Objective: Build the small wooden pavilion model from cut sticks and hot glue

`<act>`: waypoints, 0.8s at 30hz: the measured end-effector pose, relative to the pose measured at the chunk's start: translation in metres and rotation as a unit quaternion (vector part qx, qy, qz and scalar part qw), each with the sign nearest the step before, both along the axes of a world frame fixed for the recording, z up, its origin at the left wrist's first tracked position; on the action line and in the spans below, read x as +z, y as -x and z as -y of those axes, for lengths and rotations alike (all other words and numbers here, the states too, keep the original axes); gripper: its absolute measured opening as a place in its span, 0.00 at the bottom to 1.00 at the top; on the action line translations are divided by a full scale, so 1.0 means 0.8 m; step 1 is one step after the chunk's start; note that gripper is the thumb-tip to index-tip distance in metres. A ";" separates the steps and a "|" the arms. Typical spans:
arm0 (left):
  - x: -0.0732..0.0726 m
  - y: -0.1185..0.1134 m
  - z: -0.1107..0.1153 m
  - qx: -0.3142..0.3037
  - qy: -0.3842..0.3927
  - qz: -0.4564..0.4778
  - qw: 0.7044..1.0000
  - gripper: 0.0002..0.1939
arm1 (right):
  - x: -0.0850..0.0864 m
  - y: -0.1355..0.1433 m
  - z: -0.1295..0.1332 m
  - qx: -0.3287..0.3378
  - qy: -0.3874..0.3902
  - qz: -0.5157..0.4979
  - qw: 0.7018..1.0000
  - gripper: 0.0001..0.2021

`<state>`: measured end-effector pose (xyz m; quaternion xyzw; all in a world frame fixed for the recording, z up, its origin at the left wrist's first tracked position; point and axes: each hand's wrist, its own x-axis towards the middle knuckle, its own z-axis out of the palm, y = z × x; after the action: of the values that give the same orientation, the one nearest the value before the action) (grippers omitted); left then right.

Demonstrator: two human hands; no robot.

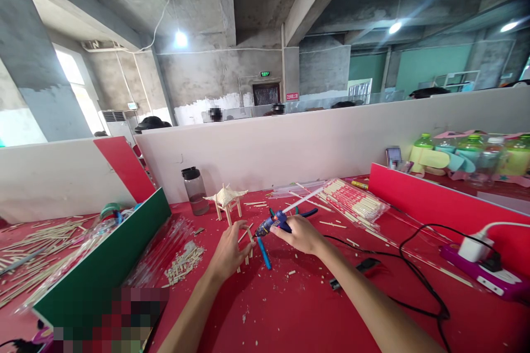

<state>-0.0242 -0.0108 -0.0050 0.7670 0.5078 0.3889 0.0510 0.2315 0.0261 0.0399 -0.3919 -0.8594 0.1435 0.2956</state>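
Observation:
My right hand point(298, 233) is wrapped round a blue glue gun point(271, 223), with a long pale glue stick out of its back end. The gun's nozzle points left, close to the fingers of my left hand point(231, 249). That hand is closed on a small frame of wooden sticks point(249, 237), partly hidden by the fingers. Just behind it stands a small wooden pavilion model point(227, 199) with a pointed roof. Blue-handled pliers point(264, 253) lie below the glue gun.
Left are a black-lidded bottle point(194, 190), a green divider point(107, 259) and cut stick pieces point(185, 262). Right are bagged sticks point(354, 201), a black-handled tool point(355, 273), black cables and a purple power strip point(484, 273). A white partition point(265, 149) stands behind.

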 end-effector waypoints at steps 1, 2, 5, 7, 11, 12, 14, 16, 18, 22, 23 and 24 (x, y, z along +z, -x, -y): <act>0.000 0.000 0.000 -0.001 0.000 0.000 1.000 0.21 | 0.000 0.000 0.000 0.002 0.001 0.000 1.000 0.25; -0.001 0.000 0.000 -0.003 0.000 -0.001 1.000 0.21 | 0.000 0.000 0.000 0.003 0.002 0.000 1.000 0.25; -0.001 0.000 0.000 -0.003 -0.002 -0.004 1.000 0.20 | 0.001 -0.001 0.001 0.005 0.005 0.002 1.000 0.25; 0.000 0.000 0.000 -0.001 -0.002 -0.005 1.000 0.20 | 0.002 -0.001 0.001 0.004 0.005 0.002 1.000 0.25; 0.000 0.000 0.000 0.001 0.000 -0.009 1.000 0.20 | 0.002 -0.002 0.001 0.007 0.006 -0.003 1.000 0.24; -0.001 0.000 0.000 0.001 -0.001 -0.012 1.000 0.20 | 0.001 -0.002 0.000 0.006 0.007 -0.007 1.000 0.24; -0.002 0.001 -0.001 0.001 -0.005 -0.017 1.000 0.20 | 0.001 -0.002 0.000 0.005 0.012 -0.014 1.000 0.25; -0.003 0.003 -0.002 0.000 -0.007 -0.018 1.000 0.20 | 0.000 -0.003 -0.001 0.007 0.019 -0.020 1.000 0.25; -0.004 0.003 -0.003 -0.001 -0.007 -0.018 1.000 0.20 | 0.000 -0.003 -0.002 0.015 0.023 -0.024 0.999 0.25; -0.002 0.002 -0.002 0.003 -0.005 -0.019 1.000 0.19 | -0.001 -0.004 -0.004 0.025 0.028 -0.025 0.999 0.24; -0.002 0.002 -0.001 0.004 -0.004 -0.018 1.000 0.19 | -0.002 -0.004 -0.004 0.027 0.030 -0.023 0.999 0.24; -0.001 0.002 -0.001 0.005 -0.004 -0.018 1.000 0.19 | -0.002 -0.004 -0.004 0.027 0.031 -0.022 0.999 0.24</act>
<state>-0.0254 -0.0100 -0.0061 0.7716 0.5108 0.3772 0.0375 0.2343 0.0296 0.0381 -0.3743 -0.8579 0.1870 0.2982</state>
